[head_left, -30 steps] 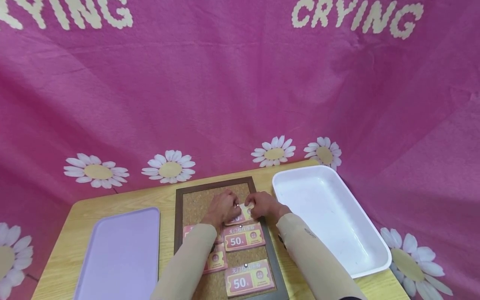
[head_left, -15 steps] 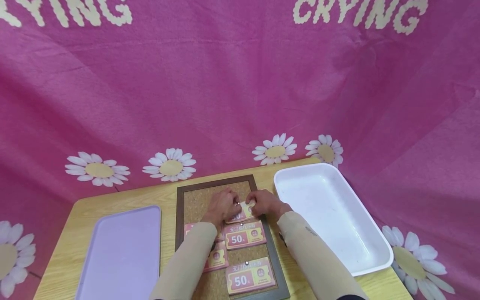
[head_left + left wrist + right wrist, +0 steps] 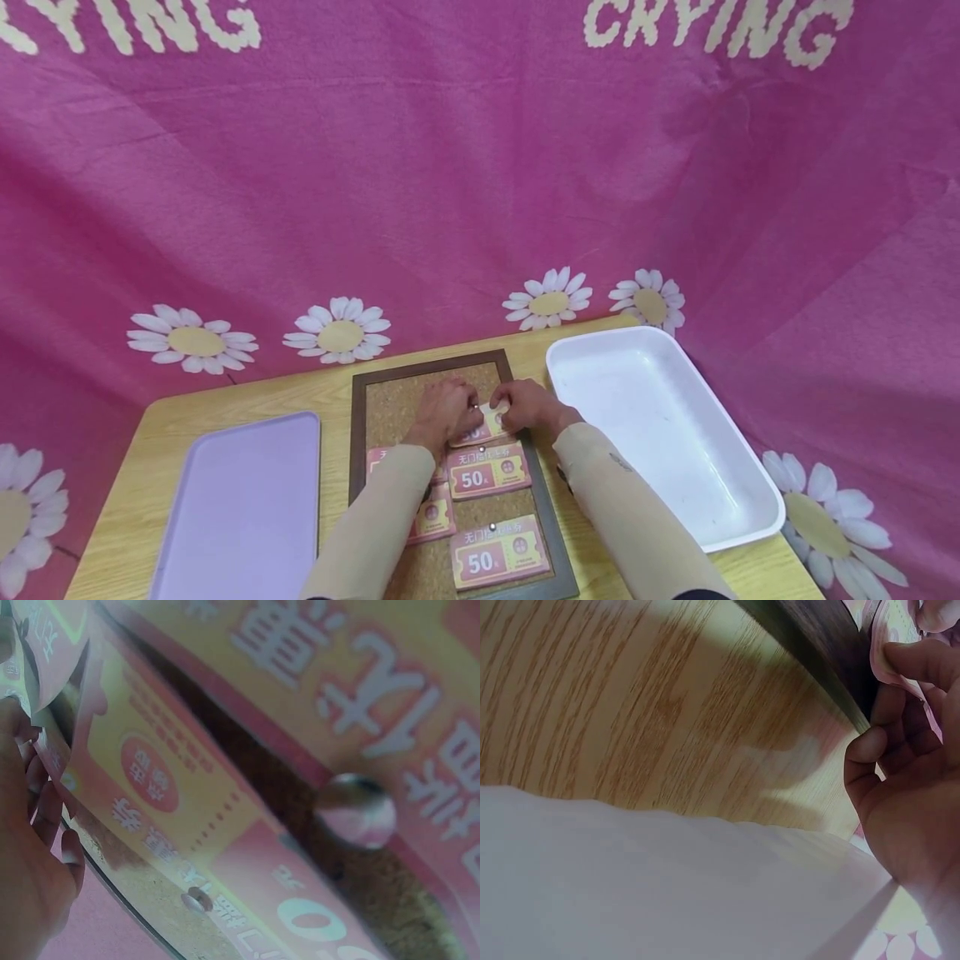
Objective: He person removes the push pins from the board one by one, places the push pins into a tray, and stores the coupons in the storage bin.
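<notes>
A dark-framed cork board [image 3: 390, 408] lies on the table with several pink and yellow coupons on it. Over its upper right part, both hands hold one coupon [image 3: 491, 425] between them. My left hand [image 3: 446, 412] grips its left side with curled fingers, right beside a small silver pushpin [image 3: 476, 407]. At the right edge, my right hand [image 3: 527, 406] pinches it between thumb and finger; the right wrist view shows the thumb on the coupon [image 3: 889, 664]. Just below sits a pinned coupon [image 3: 489, 477], with another pinned coupon [image 3: 498, 560] lower down. My left forearm partly hides the left-hand coupons [image 3: 432, 518].
A lilac tray [image 3: 243, 500] lies left of the board on the wooden table [image 3: 176, 417]. To the right stands a deep white tub [image 3: 652, 417], close to my right forearm. A pink curtain [image 3: 450, 167] with daisies hangs behind the table.
Both hands stay at the same coupon with almost no movement. The whole view shifts very slightly.
</notes>
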A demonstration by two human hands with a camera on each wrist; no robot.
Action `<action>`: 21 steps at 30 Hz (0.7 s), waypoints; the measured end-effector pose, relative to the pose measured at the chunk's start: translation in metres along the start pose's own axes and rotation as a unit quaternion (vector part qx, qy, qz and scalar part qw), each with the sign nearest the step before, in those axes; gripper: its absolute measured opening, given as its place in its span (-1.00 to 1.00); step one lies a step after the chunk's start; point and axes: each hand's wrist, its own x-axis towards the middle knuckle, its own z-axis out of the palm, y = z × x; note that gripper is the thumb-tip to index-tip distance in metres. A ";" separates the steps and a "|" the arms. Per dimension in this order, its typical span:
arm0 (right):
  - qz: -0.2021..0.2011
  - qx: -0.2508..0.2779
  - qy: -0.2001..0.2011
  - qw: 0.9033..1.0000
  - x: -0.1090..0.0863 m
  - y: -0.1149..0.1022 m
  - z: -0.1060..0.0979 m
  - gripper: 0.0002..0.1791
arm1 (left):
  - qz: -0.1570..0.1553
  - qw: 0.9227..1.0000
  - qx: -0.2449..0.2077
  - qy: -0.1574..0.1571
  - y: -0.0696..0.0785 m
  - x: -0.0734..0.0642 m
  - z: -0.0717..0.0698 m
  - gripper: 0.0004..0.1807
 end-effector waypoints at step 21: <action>-0.011 -0.014 0.009 1.000 0.000 -0.001 0.001 -0.62 | -0.044 0.997 0.000 -0.067 0.001 0.005 -0.021 -0.89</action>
